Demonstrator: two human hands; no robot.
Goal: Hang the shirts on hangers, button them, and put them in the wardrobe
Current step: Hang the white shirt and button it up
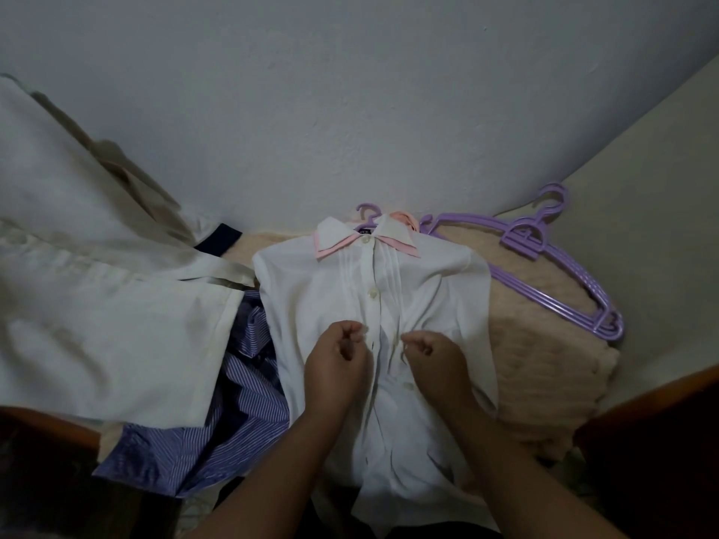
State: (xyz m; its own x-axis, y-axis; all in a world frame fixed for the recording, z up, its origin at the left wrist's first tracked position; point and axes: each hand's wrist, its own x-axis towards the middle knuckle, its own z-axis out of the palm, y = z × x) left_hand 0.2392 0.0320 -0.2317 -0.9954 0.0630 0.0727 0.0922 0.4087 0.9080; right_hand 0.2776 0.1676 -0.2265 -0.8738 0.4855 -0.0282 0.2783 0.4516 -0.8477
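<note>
**Both hands at the placket of the white shirt**

The white shirt (373, 305) lay face up in the middle of the bed (544, 344), over a fuzzy peach blanket (537, 328), its pink-edged collar (365, 237) toward the wall (350, 91) at the far edge. A purple hanger hook (366, 212) poked out above the collar, so the shirt was already on its hanger. The top buttons looked closed; lower down the front still gaped a little.

The left hand (336, 359) sat on one side of the button strip, its fingers (356, 330) curled in and pinching the edge of the fabric. The right hand (432, 357) mirrored it on the other side, fingers (414, 340) curled tight on the opposite edge of the front. The two hands were close together but not touching, with the open strip between them. Whether either one held a button itself I could not tell; the picture was too soft there.

A stack of spare purple hangers (544, 258) lay at the far right corner of the bed, just beside the shirt's shoulder. To the left, a blue striped shirt (218, 414) was crumpled against the white one, partly under a larger cream shirt (109, 297) that spread toward the left edge. Dark wooden frame (653, 429) showed at the near corners.
</note>
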